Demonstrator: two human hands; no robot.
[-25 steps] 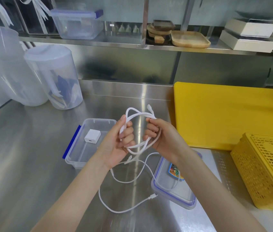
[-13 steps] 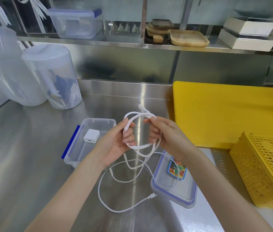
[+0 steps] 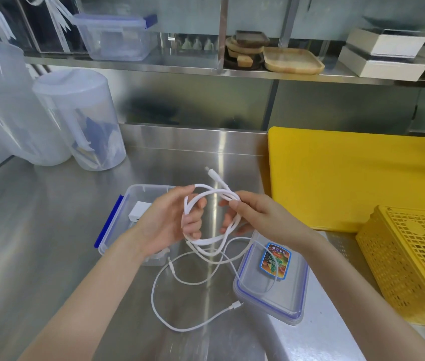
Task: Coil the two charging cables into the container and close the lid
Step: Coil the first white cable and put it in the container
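Observation:
Above the steel counter, my left hand [image 3: 169,220] and my right hand [image 3: 255,214] both grip a thick white charging cable [image 3: 206,241] wound into a loop; its plug end sticks up behind my right fingers. A thinner white cable [image 3: 162,308] lies loose on the counter below, one end trailing onto the lid. The clear container [image 3: 133,194] with a blue clip sits open behind my left hand and holds a white charger block [image 3: 138,212]. Its clear blue-rimmed lid [image 3: 279,303] with a coloured sticker lies flat to the right.
A yellow cutting board [image 3: 349,178] lies at the back right, with a yellow perforated basket [image 3: 414,261] in front of it. Two translucent pitchers [image 3: 76,121] stand at the back left. A shelf above carries boxes, wooden trays and another container.
The thick cable's loop has been turned and widened between my hands, and its plug end now points up and back. My hands have shifted slightly apart.

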